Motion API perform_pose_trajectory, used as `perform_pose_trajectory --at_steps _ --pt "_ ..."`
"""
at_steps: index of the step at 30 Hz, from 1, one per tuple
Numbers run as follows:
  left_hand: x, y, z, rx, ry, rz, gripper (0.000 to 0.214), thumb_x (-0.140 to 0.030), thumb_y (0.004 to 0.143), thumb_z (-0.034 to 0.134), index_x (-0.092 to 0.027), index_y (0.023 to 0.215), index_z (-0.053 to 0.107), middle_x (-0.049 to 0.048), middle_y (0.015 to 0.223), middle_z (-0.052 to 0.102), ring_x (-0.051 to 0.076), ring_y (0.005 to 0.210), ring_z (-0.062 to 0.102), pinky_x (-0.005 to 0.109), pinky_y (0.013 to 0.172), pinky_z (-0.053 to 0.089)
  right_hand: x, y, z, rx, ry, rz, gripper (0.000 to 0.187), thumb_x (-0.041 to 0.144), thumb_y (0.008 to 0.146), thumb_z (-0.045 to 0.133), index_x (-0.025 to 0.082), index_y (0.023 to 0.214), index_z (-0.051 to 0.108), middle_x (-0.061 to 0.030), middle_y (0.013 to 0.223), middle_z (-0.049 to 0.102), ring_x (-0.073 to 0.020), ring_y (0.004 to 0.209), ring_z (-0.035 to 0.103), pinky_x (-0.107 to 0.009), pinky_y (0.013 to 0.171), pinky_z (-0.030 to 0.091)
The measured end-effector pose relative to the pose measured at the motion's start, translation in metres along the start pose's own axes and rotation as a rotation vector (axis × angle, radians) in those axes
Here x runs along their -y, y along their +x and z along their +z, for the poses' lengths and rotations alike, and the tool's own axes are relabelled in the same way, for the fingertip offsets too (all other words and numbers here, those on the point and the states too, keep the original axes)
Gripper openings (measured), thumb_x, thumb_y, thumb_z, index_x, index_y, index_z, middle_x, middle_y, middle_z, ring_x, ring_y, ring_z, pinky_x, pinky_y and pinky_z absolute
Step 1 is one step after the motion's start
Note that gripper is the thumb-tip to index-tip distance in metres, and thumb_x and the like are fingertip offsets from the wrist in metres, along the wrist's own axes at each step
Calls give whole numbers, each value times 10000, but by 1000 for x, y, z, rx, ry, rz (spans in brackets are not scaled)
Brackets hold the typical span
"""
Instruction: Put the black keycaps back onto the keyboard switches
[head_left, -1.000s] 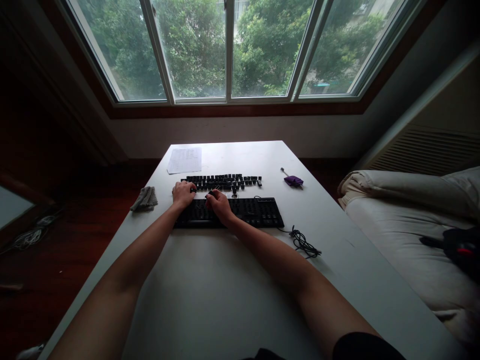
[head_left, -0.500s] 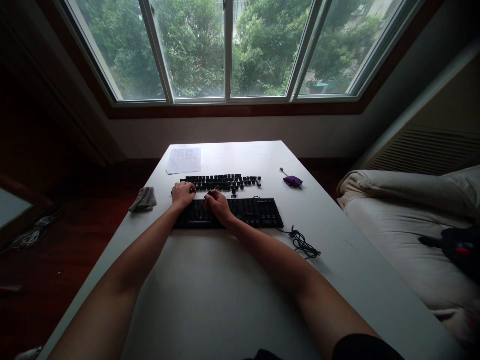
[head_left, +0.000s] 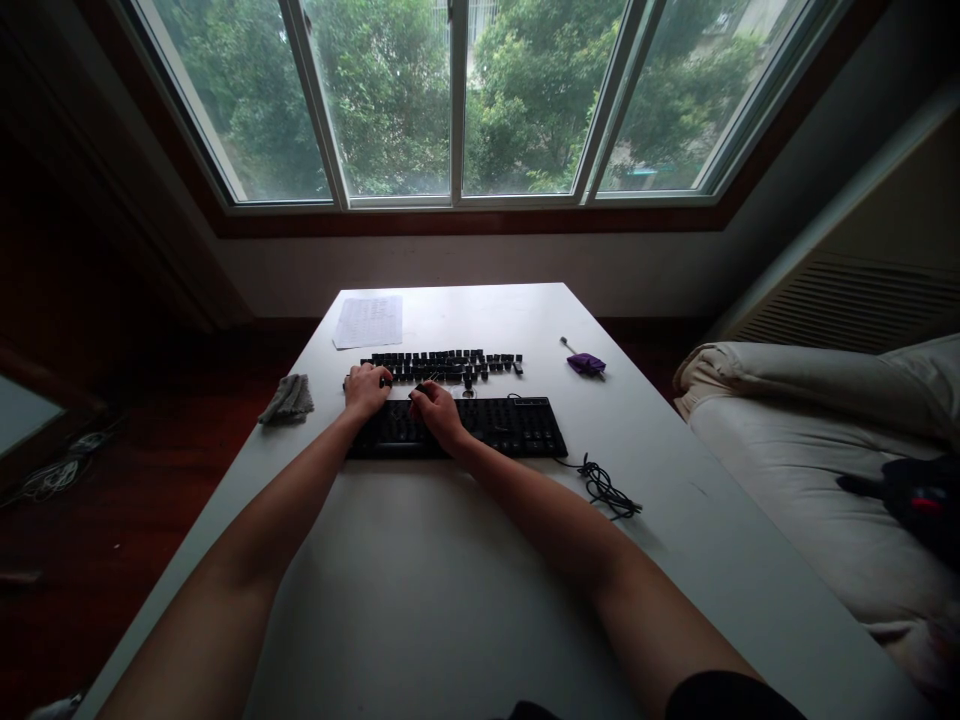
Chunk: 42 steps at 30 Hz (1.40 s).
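The left hand (head_left: 367,388), its grip unclear, should brace the keyboard's (head_left: 517,425) far left corner while the right hand (head_left: 439,414), pinching a small keycap (head_left: 419,388), holds it level.

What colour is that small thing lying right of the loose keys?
Purple. The small thing shows best in the head camera view.

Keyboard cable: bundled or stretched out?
Bundled. The cable lies in a loose tangle on the table, just off the right end of the keyboard. Its plug cannot be made out.
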<state>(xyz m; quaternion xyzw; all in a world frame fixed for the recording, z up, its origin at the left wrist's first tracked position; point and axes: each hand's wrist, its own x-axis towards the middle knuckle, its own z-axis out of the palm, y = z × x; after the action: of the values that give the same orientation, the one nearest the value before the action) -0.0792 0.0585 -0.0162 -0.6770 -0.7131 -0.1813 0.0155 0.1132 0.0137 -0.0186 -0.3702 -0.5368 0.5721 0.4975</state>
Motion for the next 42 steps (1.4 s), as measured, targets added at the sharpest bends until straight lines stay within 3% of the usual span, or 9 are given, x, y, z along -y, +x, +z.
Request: perform_pose_trajectory --at_steps 14,20,25,34,42 --pt "-2 -6 -5 -22 -30 15 229 -313 826 621 -297 1037 708 77 1122 621 312 1119 481 440 929 418 -2 0 -1 11 -1 -8 238 424 814 580 224 910 495 38 635 594 -138 545 553 -247 529 449" --pt "-11 -22 -11 -53 -94 35 201 -291 860 585 -279 1009 721 70 1090 627 297 1092 494 437 942 421 9 -6 0 -16 -112 -32 143 309 795 544 236 917 525 15 754 619 -171 699 591 -263 588 461" --pt "-21 -43 -16 -55 -175 111 212 -247 881 558 -262 1019 718 67 1094 631 283 1084 508 430 991 415 17 -11 2 2 -164 -63 161 294 806 542 242 958 549 14 747 610 -181 702 572 -289 634 473" --pt "-25 -58 -21 -13 -205 181 207 -229 882 553 -232 1031 696 56 1082 664 252 1034 568 389 941 462 2 -6 1 114 -363 -195 207 323 826 589 226 1002 637 19 770 620 -165 713 556 -280 723 453" --pt "-26 -67 -23 16 -137 207 205 -210 889 514 -239 1006 680 68 1080 663 255 1020 593 390 926 464 7 -12 1 166 -429 -233 176 343 874 561 225 938 676 25 740 633 -152 682 545 -252 696 415"
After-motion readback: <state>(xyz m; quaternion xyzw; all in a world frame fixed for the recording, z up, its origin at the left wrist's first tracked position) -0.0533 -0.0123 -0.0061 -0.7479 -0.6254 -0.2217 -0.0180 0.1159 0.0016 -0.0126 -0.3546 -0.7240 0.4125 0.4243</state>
